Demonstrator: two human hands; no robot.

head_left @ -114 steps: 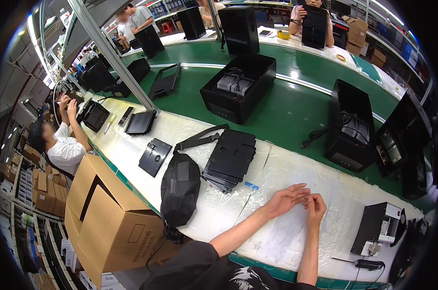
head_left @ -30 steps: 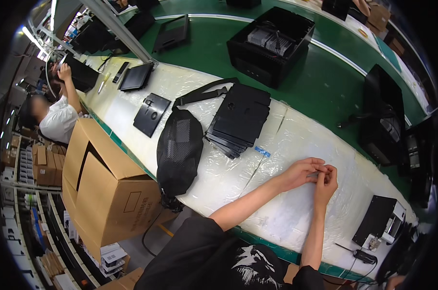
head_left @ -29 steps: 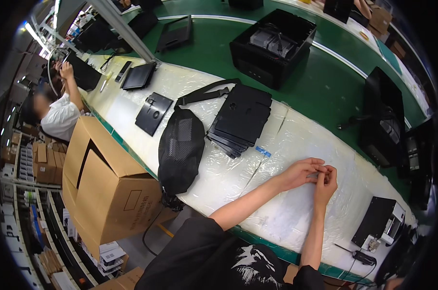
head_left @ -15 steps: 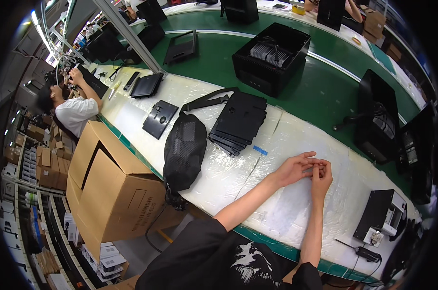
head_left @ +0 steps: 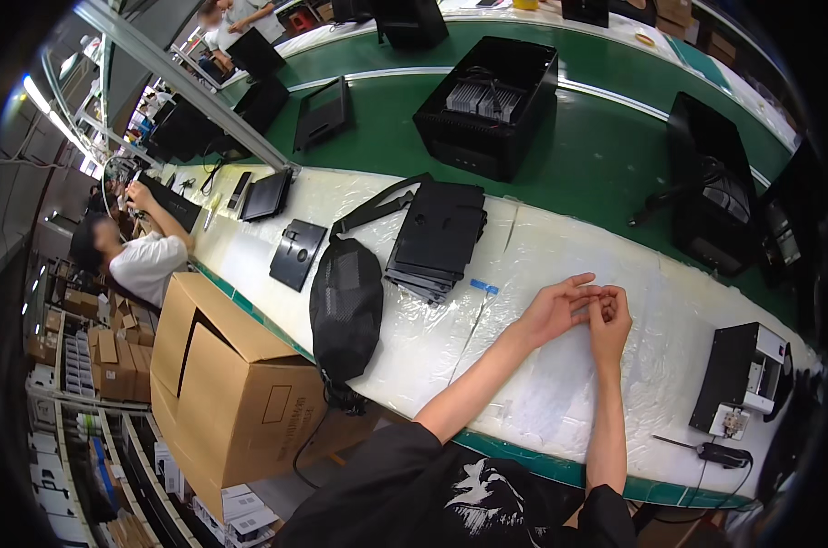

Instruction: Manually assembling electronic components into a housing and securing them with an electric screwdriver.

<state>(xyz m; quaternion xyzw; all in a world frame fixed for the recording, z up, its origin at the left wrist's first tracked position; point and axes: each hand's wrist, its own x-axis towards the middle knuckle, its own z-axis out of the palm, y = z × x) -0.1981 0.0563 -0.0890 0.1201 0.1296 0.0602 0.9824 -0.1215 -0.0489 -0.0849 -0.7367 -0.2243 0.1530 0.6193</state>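
Above the white bench top, my left hand [head_left: 558, 310] and my right hand [head_left: 610, 321] meet at the fingertips. Fingers of the left one are stretched out and apart. Those of the right one are bent together against the left fingertips; whatever they pinch, if anything, is too small to make out. A small blue strip [head_left: 484, 287] lies on the bench left of my hands. Beyond it sits a stack of flat black panels [head_left: 439, 224], beside a black mesh bag [head_left: 347, 306] with a strap.
A cardboard box [head_left: 250, 402] stands at the bench's left edge. On the right are a black-and-white device [head_left: 735, 379] and a corded electric screwdriver [head_left: 720, 454]. Black computer cases [head_left: 487, 110] stand on the green conveyor [head_left: 583, 173]. A co-worker [head_left: 145, 260] sits at far left.
The view has shifted and tilted slightly, so the bench and box appear displaced. My hands keep nearly the same pose, fingertips together.
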